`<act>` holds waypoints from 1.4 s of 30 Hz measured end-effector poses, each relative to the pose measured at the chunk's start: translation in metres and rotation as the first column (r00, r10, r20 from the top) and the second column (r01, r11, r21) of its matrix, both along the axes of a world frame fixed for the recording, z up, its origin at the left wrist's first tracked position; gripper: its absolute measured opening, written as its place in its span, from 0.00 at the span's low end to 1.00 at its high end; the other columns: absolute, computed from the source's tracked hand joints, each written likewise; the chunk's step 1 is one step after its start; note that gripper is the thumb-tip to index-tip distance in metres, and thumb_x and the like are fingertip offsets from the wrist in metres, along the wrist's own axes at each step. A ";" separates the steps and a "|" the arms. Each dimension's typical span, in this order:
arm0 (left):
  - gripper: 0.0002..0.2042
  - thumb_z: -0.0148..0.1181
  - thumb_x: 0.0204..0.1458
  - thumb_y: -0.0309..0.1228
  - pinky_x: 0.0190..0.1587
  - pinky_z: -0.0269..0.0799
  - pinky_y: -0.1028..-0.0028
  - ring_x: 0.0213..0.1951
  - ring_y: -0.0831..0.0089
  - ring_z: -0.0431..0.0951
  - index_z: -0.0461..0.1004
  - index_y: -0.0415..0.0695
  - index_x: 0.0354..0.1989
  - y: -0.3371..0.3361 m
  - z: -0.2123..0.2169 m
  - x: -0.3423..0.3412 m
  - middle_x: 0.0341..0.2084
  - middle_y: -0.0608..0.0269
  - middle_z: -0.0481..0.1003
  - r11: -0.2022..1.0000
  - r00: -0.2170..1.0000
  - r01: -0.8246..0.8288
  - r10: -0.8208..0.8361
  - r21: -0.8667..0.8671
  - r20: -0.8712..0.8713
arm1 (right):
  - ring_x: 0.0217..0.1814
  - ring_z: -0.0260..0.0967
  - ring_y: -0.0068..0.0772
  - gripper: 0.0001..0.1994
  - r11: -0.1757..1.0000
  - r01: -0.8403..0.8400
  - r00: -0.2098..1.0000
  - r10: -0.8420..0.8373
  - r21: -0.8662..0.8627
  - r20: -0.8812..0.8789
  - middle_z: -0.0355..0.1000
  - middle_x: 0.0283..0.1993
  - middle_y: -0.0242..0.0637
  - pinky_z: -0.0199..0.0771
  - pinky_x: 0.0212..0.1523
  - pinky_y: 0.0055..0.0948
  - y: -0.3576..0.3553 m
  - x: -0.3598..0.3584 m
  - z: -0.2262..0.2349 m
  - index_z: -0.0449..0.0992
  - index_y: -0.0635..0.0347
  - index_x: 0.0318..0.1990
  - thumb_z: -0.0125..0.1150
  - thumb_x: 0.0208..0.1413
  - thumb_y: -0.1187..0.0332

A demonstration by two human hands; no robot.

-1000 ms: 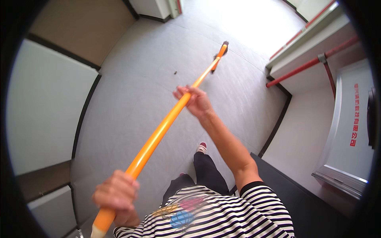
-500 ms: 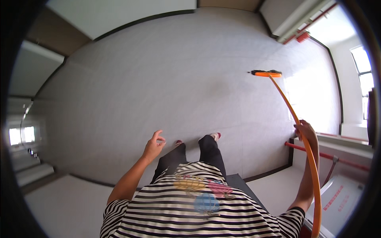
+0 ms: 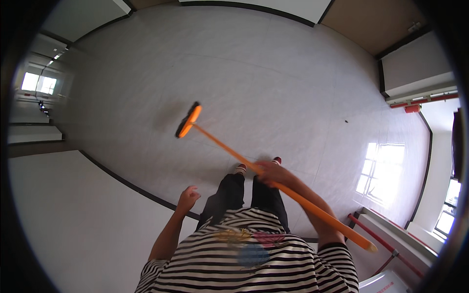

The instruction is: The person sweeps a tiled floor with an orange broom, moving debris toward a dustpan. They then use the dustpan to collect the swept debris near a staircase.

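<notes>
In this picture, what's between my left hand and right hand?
In the head view, your dark trouser legs show between left hand and right hand.

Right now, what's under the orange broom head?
Under the orange broom head: black bristles along its left edge, grey floor and a soft shadow beyond. The floor patch directly beneath is covered; can't tell whether anything lies there or the bristles touch down.

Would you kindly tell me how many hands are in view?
2: the left hand, raised beside the left thigh with nothing visible in it, and the right hand, wrapped around the handle of the orange broom. No others show.
</notes>
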State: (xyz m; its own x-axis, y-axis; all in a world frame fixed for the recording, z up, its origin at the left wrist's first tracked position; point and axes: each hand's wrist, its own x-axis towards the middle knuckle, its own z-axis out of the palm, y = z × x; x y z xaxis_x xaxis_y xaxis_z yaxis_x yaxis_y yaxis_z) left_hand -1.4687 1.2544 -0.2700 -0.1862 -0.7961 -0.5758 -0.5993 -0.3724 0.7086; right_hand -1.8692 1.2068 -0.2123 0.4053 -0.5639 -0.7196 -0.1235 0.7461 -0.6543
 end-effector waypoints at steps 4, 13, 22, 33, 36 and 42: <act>0.18 0.62 0.39 0.27 0.32 0.69 0.75 0.28 0.75 0.73 0.68 0.41 0.41 0.035 0.000 0.002 0.23 0.61 0.74 0.986 0.984 -0.156 0.149 0.063 0.100 | 0.11 0.60 0.26 0.25 0.998 -0.066 0.989 0.067 -0.014 0.128 0.64 0.15 0.38 0.59 0.10 0.26 -0.073 0.072 -0.062 0.64 0.63 0.49 0.55 0.36 0.79; 0.16 0.57 0.44 0.25 0.30 0.68 0.78 0.25 0.77 0.73 0.66 0.38 0.43 0.057 0.015 -0.069 0.23 0.61 0.75 0.927 0.958 -0.271 0.285 0.260 -0.019 | 0.15 0.63 0.21 0.25 0.986 -0.049 0.997 0.059 -0.160 0.057 0.67 0.18 0.33 0.63 0.16 0.20 -0.106 -0.097 -0.089 0.60 0.67 0.53 0.55 0.43 0.75; 0.16 0.59 0.43 0.25 0.34 0.69 0.76 0.32 0.73 0.75 0.68 0.41 0.43 -0.049 -0.002 -0.193 0.27 0.59 0.74 0.988 0.980 -0.103 0.121 0.117 -0.157 | 0.12 0.60 0.22 0.30 0.955 0.253 0.825 -0.130 0.155 -0.551 0.65 0.17 0.36 0.62 0.11 0.22 0.053 -0.390 0.101 0.58 0.61 0.56 0.53 0.39 0.79; 0.13 0.59 0.43 0.25 0.37 0.70 0.75 0.33 0.72 0.75 0.70 0.40 0.40 -0.104 -0.002 -0.226 0.29 0.59 0.74 0.992 0.996 -0.072 0.065 -0.101 -0.066 | 0.11 0.56 0.17 0.29 0.933 0.354 0.829 -0.282 0.064 -0.483 0.63 0.18 0.30 0.60 0.10 0.19 -0.004 -0.345 0.144 0.59 0.57 0.56 0.51 0.42 0.80; 0.13 0.59 0.43 0.25 0.37 0.70 0.75 0.32 0.72 0.75 0.70 0.40 0.40 -0.128 -0.001 -0.216 0.29 0.59 0.74 0.991 0.997 -0.074 0.070 -0.112 -0.036 | 0.13 0.58 0.17 0.27 0.980 0.199 0.912 -0.185 0.000 -0.366 0.64 0.18 0.30 0.63 0.13 0.18 -0.086 -0.291 0.091 0.61 0.57 0.56 0.53 0.44 0.78; 0.12 0.58 0.43 0.24 0.36 0.70 0.76 0.30 0.73 0.75 0.70 0.39 0.38 -0.193 -0.004 -0.182 0.25 0.59 0.75 0.997 0.997 -0.071 0.071 0.003 0.007 | 0.11 0.59 0.23 0.27 0.993 0.076 0.997 -0.078 -0.095 -0.021 0.64 0.16 0.35 0.61 0.11 0.23 -0.280 -0.161 -0.049 0.63 0.61 0.52 0.56 0.38 0.78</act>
